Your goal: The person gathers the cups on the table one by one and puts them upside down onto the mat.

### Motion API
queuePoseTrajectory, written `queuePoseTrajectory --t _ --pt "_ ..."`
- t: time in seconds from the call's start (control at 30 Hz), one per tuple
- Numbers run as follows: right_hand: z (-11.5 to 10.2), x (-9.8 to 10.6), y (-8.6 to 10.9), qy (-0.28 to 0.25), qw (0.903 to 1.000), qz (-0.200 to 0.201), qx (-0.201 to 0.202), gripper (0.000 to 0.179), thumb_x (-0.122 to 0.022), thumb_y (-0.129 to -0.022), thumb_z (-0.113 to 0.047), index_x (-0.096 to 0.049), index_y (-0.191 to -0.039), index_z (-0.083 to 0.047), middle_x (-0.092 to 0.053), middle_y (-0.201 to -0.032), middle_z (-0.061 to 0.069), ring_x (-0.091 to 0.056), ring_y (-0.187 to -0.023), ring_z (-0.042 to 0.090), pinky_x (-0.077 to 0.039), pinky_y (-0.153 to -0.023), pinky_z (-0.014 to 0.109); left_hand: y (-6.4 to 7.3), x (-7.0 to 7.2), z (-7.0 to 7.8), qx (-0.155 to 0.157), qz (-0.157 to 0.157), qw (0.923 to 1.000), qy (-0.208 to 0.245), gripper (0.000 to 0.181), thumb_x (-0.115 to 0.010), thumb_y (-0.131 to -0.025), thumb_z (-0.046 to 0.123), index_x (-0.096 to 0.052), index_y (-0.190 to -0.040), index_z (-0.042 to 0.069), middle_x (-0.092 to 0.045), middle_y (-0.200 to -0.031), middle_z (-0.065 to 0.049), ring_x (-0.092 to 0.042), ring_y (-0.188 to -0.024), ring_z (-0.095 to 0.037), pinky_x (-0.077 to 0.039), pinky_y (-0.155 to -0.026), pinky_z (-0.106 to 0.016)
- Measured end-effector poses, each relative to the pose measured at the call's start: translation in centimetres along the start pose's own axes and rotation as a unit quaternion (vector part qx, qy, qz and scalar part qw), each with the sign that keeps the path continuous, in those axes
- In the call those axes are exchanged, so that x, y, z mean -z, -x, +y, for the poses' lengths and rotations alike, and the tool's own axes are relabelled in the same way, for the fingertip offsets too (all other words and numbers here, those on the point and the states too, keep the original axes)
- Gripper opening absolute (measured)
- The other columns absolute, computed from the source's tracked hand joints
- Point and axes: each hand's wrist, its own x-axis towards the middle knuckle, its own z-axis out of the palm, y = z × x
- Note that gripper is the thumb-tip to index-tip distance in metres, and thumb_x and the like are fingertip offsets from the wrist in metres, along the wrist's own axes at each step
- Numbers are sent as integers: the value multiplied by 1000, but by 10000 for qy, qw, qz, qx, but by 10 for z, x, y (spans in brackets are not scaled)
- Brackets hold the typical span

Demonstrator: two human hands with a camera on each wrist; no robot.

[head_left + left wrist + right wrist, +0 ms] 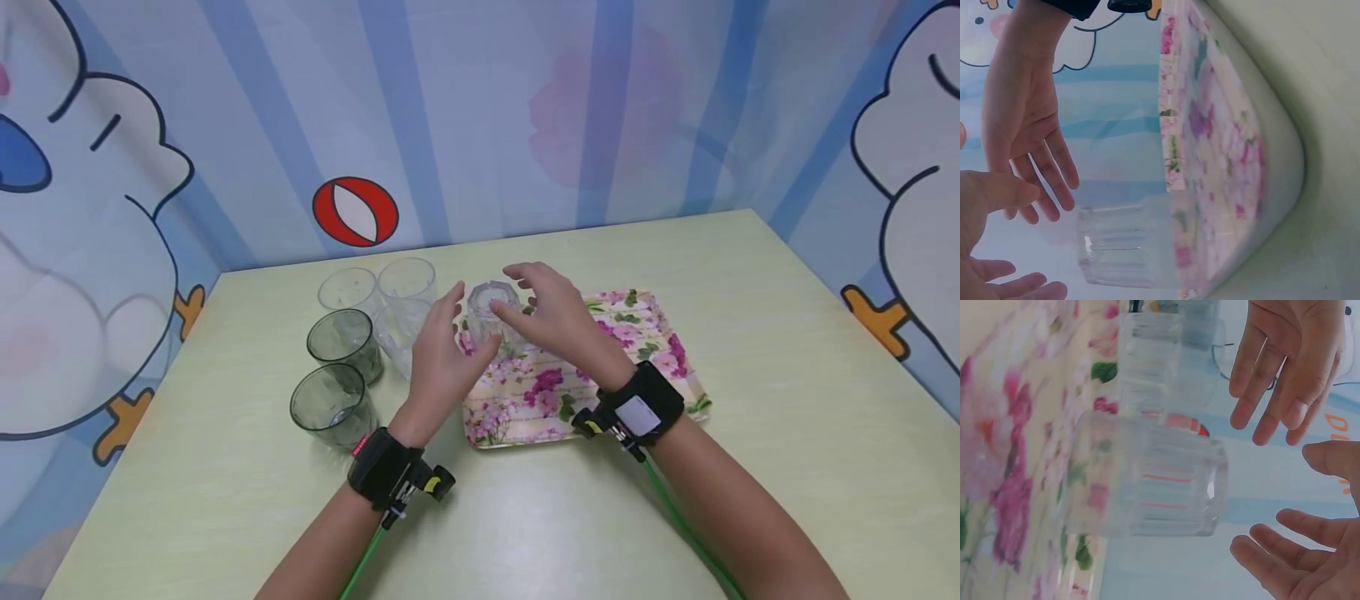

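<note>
A clear faceted glass (480, 323) stands upside down on the far left part of a floral tray (555, 387). My left hand (444, 362) is at its left, with fingers spread and relaxed. On the other side my right hand (558, 321) is held with loosely bent fingers, its thumb overlapping the glass in the head view. Seen from the right wrist, the glass (1154, 481) rests rim down, and both hands are apart from it above its base. The left wrist view also shows a gap between the fingers and the glass (1122, 244).
Left of the tray, two green-tinted glasses (333, 408) stand upright on the pale table (202, 433). Several clear glasses (407, 279) are grouped behind them, partly hidden by my left hand. A printed cloth backdrop (487, 125) rises along the table's far edge.
</note>
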Motion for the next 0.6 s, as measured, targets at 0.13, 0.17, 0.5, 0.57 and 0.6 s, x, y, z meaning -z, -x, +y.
queuePoseTrajectory --t 0.13,0.17,0.5,0.57,0.6 --pt "-12 2 7 -307 9992 110 236 51 -61 -93 -33 -50 -136 -6 -54 -136 13 -55 -123 30 -54 -98 44 7 8 7 -288 163 9989 318 73 -71 -85 24 -35 -147 12 -46 -145 -11 -53 -129 -27 -51 -104 -40" --pt "-14 1 8 -389 9988 107 294 50 -61 -93 -32 -50 -136 -6 -54 -136 13 -55 -123 30 -54 -98 44 9 10 8 -325 184 9987 345 72 -71 -85 24 -36 -147 12 -47 -144 -11 -54 -128 -27 -51 -104 -39" --pt "-36 -8 20 -839 9944 -153 631 46 -61 -93 -29 -51 -134 -8 -57 -133 11 -57 -123 26 -54 -99 40 28 37 15 -269 271 9985 389 74 -74 -83 23 -36 -146 15 -48 -143 -4 -54 -129 -20 -50 -104 -34" --pt "-38 -11 21 -863 9936 -194 704 44 -61 -93 -28 -53 -132 -9 -57 -132 10 -58 -121 26 -55 -98 40 32 43 13 -307 244 9983 442 76 -75 -82 22 -35 -147 16 -49 -143 -4 -53 -130 -20 -49 -105 -34" --pt "-40 -13 21 -881 9931 -221 742 43 -61 -93 -27 -53 -131 -9 -57 -131 10 -58 -120 26 -55 -97 40 34 46 12 -317 230 9983 438 77 -76 -82 22 -35 -147 16 -49 -143 -5 -53 -130 -20 -49 -105 -34"
